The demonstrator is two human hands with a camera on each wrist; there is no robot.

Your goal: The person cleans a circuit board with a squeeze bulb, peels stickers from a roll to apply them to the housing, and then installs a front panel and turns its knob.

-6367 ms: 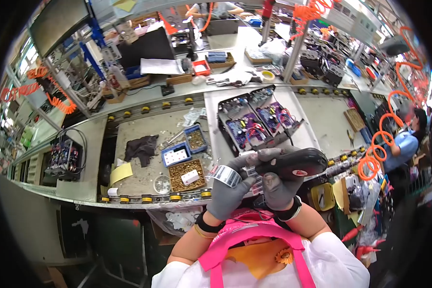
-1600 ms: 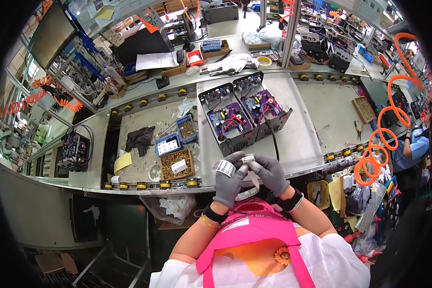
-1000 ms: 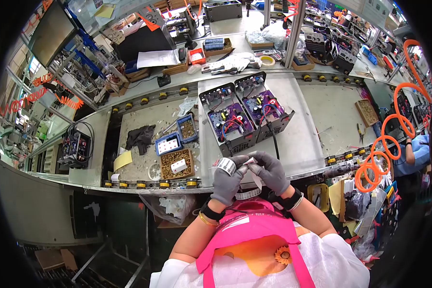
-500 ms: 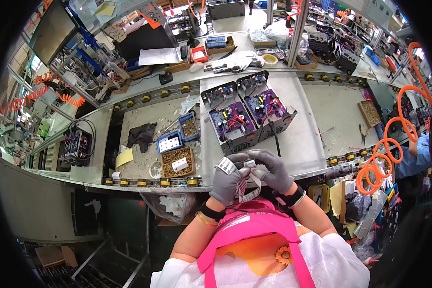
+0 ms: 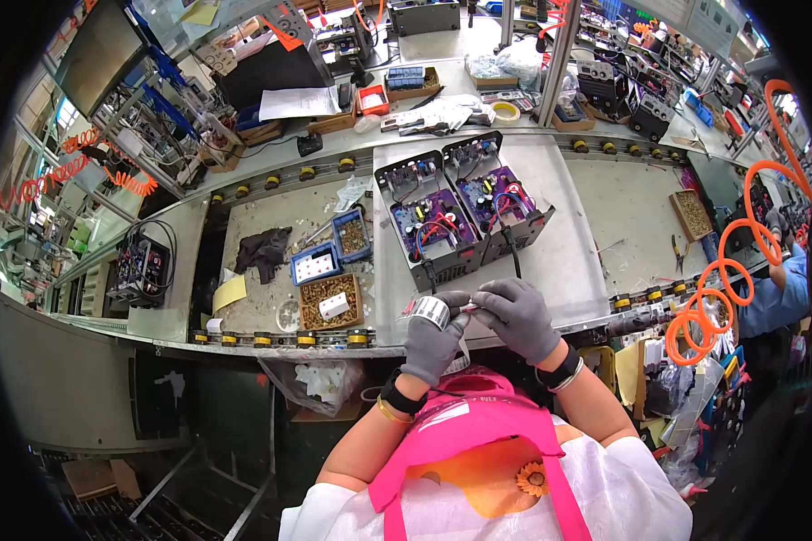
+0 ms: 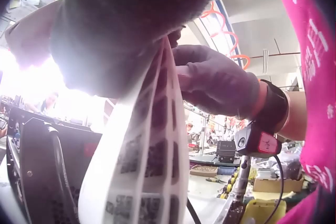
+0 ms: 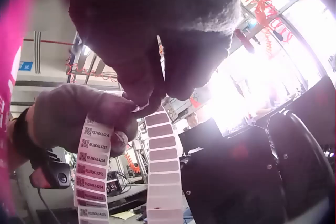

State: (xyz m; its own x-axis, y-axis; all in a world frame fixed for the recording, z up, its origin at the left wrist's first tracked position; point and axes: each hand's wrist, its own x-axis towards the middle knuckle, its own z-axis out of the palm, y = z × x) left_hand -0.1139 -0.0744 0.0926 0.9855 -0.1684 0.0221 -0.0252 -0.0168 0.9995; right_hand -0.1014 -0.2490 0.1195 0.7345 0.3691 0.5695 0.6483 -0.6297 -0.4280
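A strip of printed labels (image 5: 430, 311) loops over the fingers of the gloved left hand (image 5: 433, 338), which pinches it near the fingertips. The gloved right hand (image 5: 519, 320) meets it there, thumb and finger pinching a small piece at the strip's end. In the right wrist view the strip (image 7: 94, 155) hangs in two lengths, one showing codes and numbers. The left wrist view has the strip (image 6: 152, 145) hanging close to the lens, with the right hand (image 6: 215, 79) behind it. Beyond the hands stand two open black units (image 5: 442, 252) with purple circuit boards.
Left of the units lie blue trays (image 5: 315, 266), a box of brass-coloured parts (image 5: 350, 315) and a dark cloth (image 5: 263, 252). Rollers (image 5: 307, 339) line the bench's front edge. Pliers (image 5: 679, 254) lie right, near a coiled orange hose (image 5: 726, 279).
The black device held earlier is gone from the hands, and both units came to stand in view. Lately the right hand has shifted slightly right, its fingers coming together with the left hand's fingertips.
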